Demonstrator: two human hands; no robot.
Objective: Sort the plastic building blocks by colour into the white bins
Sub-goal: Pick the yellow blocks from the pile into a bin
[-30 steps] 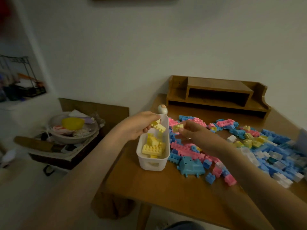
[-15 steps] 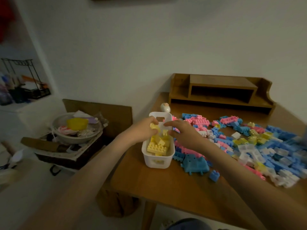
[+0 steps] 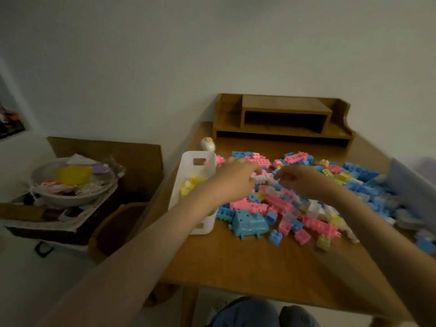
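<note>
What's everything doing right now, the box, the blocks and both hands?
White bin: upright, partly filled with yellow blocks.
Block pile: unsorted pink, blue, white, yellow, loose on the table.
Left hand: stretched over the pile, grip unclear.
Right hand: at the pile, fingers curled, grip unclear.
Egg-shaped toy: upright behind the bin.

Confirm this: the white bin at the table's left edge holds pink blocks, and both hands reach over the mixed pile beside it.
One error: the head view shows the white bin holding yellow blocks, not pink. It does sit at the left edge of the table, with the left hand and right hand over the mixed pile beside it.
</note>
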